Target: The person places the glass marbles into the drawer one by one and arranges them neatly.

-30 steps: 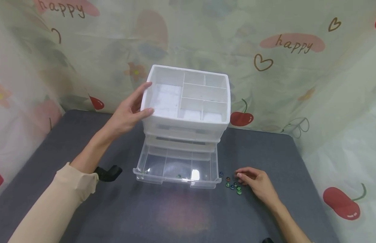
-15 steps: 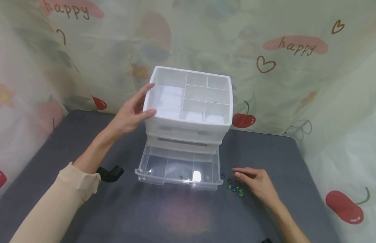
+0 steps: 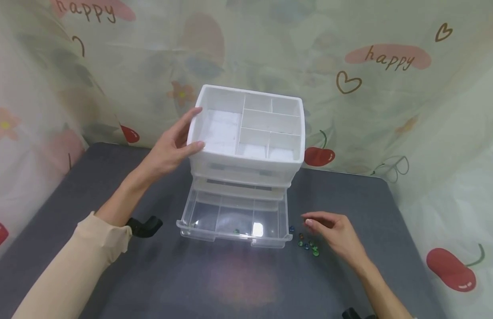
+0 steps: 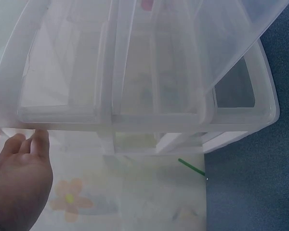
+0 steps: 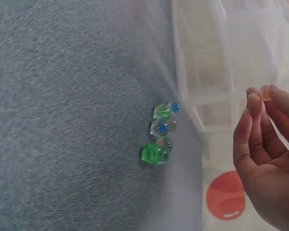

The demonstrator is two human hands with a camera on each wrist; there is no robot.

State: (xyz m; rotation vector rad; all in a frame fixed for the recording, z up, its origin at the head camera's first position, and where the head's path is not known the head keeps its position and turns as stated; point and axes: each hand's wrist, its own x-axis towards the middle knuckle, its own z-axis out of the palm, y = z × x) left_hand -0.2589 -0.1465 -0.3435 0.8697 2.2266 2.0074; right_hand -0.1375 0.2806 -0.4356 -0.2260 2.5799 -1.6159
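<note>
A white plastic drawer organizer (image 3: 246,158) stands towards the back of the table, its divided top tray facing up. My left hand (image 3: 165,150) grips its left side, thumb and a finger over the rim. Below, a transparent drawer (image 3: 230,235) is pulled out towards me, with a few small marbles near its front. To the right of that drawer, my right hand (image 3: 339,232) is raised off the table, thumb and fingers pinching a clear marble (image 5: 265,93) with an orange streak. Several green, blue and reddish glass marbles (image 5: 152,154) lie on the table beneath it.
The dark table (image 3: 170,279) ends at the back against a printed curtain (image 3: 262,48), which also hangs along both sides. The other drawer sits closed above the pulled-out one. Black wrist straps (image 3: 144,227) show near my wrists.
My right hand has lifted from beside the marble pile and moved slightly left towards the drawer, pinching a marble. My left hand keeps its place on the organizer.
</note>
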